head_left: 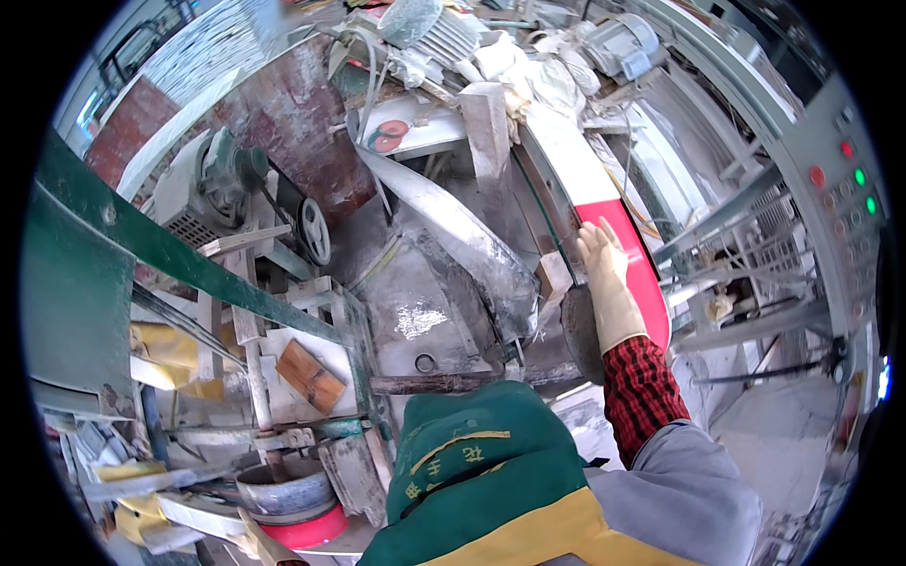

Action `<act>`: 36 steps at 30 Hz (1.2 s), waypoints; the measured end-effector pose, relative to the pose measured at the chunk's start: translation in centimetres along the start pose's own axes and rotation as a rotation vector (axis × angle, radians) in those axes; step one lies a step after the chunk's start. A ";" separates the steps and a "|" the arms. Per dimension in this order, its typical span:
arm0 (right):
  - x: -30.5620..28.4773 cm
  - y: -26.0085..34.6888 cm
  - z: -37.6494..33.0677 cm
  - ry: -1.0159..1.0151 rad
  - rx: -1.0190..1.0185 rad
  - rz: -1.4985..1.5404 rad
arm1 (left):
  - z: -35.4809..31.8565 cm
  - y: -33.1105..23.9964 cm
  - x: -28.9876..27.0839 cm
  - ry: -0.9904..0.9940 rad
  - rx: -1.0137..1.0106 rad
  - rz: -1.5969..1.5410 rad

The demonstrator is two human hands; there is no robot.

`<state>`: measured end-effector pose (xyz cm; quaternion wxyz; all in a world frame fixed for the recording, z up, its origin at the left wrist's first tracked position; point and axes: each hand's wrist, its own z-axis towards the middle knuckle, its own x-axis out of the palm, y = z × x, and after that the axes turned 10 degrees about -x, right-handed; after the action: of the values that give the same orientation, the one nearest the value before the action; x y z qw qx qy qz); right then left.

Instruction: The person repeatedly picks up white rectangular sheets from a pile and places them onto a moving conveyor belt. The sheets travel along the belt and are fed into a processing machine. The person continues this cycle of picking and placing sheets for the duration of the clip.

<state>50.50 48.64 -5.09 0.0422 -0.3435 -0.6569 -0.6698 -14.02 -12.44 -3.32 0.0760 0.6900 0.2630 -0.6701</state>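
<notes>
My right hand (605, 283), in a cream rubber glove below a red checked sleeve, lies flat with straight fingers on the curved red and white machine guard (590, 184). It grips nothing. Just under the wrist sits a dark grey round disc (578, 332), partly hidden by the glove. Left of the hand, a dusty grey metal chute (453, 226) slopes down toward a wet, sludge-covered bed (415, 316). My green and yellow apron (481, 481) fills the lower middle. My left hand does not appear.
A grey control panel with red and green lights (854, 179) stands at the right. A green steel beam (142, 236) crosses the left, with a motor and pulley (236, 184) behind it. A wooden block (311, 374) and a grey bucket (283, 489) sit lower left.
</notes>
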 end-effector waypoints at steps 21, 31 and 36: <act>4.7 -10.9 -16.6 0.387 0.543 -0.334 | -2.2 5.2 3.6 -0.920 1.129 0.675; 10.1 -7.8 -25.3 1.190 0.798 -0.243 | -39.2 -16.7 2.7 0.757 1.195 -0.376; 7.1 -2.6 -18.1 0.625 0.268 -0.106 | -52.6 -21.7 1.9 0.855 1.864 -0.304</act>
<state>36.49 35.36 -1.86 0.2514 -0.0782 -0.7114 -0.6516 22.37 30.55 5.02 -0.6730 0.6149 -0.2706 -0.3095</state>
